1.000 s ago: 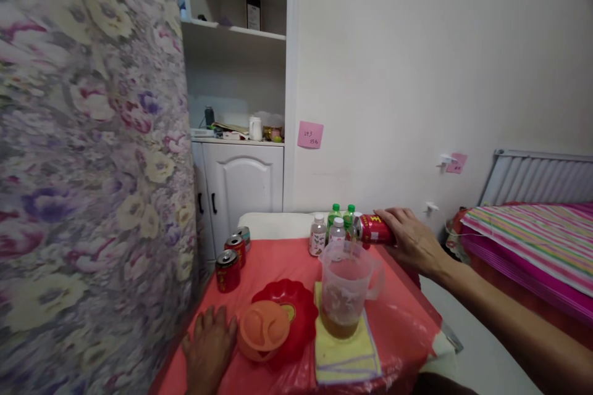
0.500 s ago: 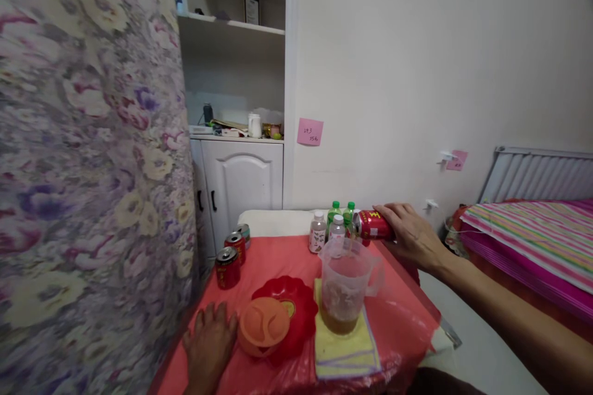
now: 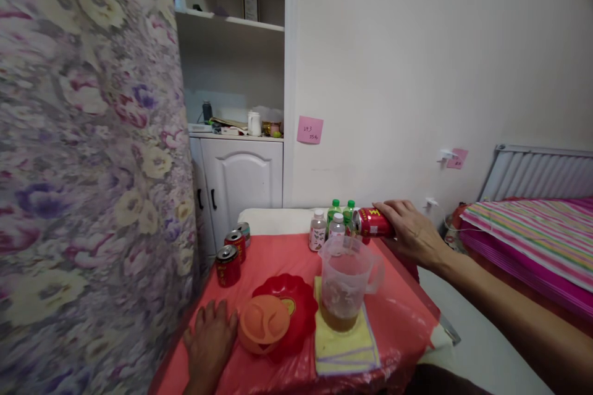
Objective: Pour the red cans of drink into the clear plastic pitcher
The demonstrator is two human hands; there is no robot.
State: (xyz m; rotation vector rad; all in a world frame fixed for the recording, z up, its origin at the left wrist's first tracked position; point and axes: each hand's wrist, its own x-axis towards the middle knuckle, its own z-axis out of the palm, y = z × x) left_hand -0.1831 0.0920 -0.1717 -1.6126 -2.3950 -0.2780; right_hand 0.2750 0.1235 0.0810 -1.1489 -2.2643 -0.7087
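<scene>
Left hand is spread on the bench, gripping nothing, by the orange bowl. Jug with brownish liquid sits on a yellow cloth. Right hand's wrapped round a red can, tipped above the jug, basically same as a second ago, so looks like it's still pouring.

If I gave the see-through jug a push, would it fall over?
The jug might slide before tipping, since its brown liquid sits low. The yellow cloth under it would probably wrinkle. It looks like cloudy plastic, so it may bend slightly.
</scene>
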